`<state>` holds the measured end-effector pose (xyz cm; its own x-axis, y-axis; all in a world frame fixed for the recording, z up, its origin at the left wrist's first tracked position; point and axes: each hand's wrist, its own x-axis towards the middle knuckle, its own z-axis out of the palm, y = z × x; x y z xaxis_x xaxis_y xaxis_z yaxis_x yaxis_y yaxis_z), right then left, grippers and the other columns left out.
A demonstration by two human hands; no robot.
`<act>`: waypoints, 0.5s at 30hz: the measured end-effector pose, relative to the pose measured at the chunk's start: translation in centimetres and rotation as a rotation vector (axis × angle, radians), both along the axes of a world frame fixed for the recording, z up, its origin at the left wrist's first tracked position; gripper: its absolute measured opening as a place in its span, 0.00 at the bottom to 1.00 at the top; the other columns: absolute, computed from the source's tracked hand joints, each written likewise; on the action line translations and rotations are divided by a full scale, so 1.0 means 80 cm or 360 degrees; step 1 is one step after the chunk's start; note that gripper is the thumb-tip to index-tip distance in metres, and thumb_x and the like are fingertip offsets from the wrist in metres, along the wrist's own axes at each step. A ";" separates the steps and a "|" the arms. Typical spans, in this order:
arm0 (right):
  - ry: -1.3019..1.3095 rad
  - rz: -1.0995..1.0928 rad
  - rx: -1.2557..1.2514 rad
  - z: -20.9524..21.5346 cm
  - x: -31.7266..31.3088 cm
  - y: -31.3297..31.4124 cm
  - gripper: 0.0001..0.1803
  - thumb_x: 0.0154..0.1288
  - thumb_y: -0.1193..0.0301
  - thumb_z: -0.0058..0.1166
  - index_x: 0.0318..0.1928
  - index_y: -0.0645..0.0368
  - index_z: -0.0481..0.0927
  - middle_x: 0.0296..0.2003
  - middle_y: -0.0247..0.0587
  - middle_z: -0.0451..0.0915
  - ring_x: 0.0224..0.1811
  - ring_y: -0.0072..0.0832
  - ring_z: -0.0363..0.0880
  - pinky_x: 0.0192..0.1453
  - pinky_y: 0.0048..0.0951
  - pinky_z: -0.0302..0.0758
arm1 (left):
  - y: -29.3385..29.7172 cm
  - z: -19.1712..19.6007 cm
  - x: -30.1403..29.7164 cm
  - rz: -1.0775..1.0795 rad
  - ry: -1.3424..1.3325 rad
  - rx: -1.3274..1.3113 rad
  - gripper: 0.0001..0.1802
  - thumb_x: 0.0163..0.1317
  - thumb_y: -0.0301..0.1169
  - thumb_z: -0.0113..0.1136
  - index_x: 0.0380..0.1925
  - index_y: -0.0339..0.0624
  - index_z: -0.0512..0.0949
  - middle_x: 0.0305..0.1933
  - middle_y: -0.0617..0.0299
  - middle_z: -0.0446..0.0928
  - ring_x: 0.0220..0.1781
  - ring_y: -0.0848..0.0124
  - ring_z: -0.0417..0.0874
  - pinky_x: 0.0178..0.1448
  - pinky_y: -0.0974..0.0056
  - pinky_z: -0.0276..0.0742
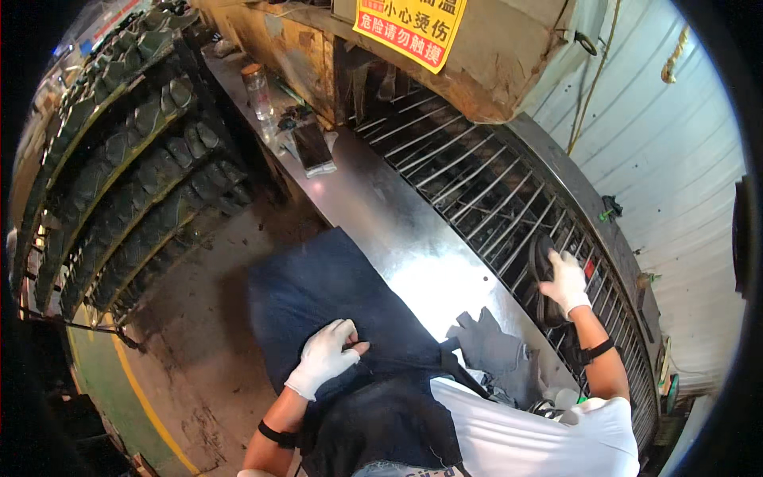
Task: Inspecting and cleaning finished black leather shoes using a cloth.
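Observation:
My right hand (566, 282), in a white glove, reaches over the metal-bar rack on the right. Its fingers close on a black shoe (541, 256) that lies on the bars. Just below the hand is another dark, shoe-like piece (548, 312), partly covered by the wrist. My left hand (330, 355), also gloved in white, hovers or rests over the dark apron (318, 278) on my lap; I cannot tell which. Its fingers are curled in, and nothing shows in them.
A shiny metal ledge (373, 207) runs along the barred rack (485, 179). On it lie grey gloves (489, 342), a phone-like dark slab (311, 147) and a clear bottle (257, 87). A tiered rack of dark shoes (119, 159) stands left. A rusty machine housing (509, 71) overhangs the bars.

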<state>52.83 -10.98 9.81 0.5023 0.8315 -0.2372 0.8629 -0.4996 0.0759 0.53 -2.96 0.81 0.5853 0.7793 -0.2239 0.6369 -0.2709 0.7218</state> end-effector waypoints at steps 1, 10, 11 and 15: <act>0.0016 0.0391 0.0411 -0.036 -0.003 0.015 0.52 0.51 0.59 0.79 0.76 0.58 0.71 0.71 0.68 0.73 0.74 0.58 0.73 0.77 0.46 0.74 | 0.004 0.004 -0.004 -0.0020 0.0024 -0.0068 0.18 0.64 0.43 0.74 0.34 0.42 0.78 0.36 0.56 0.79 0.39 0.56 0.84 0.45 0.53 0.80; 0.0566 0.1372 0.1002 -0.127 -0.270 0.267 0.44 0.65 0.45 0.67 0.75 0.55 0.74 0.78 0.58 0.67 0.82 0.55 0.62 0.84 0.52 0.61 | -0.013 -0.001 -0.008 -0.0096 -0.0063 -0.0024 0.23 0.73 0.52 0.63 0.38 0.41 0.79 0.39 0.49 0.81 0.45 0.49 0.84 0.51 0.48 0.80; 0.0576 0.1353 0.1036 -0.135 -0.268 0.283 0.43 0.65 0.45 0.67 0.73 0.55 0.76 0.77 0.58 0.68 0.81 0.55 0.63 0.84 0.52 0.61 | -0.012 -0.004 -0.004 -0.0098 -0.0065 -0.0097 0.24 0.76 0.54 0.60 0.40 0.41 0.80 0.39 0.49 0.81 0.44 0.51 0.84 0.51 0.49 0.80; 0.0515 0.1383 0.0892 -0.162 -0.274 0.339 0.40 0.64 0.44 0.67 0.70 0.53 0.79 0.75 0.58 0.71 0.79 0.55 0.66 0.83 0.52 0.62 | -0.001 -0.053 -0.018 0.0037 -0.0339 -0.0490 0.30 0.81 0.59 0.51 0.45 0.39 0.80 0.40 0.56 0.83 0.43 0.66 0.83 0.51 0.56 0.79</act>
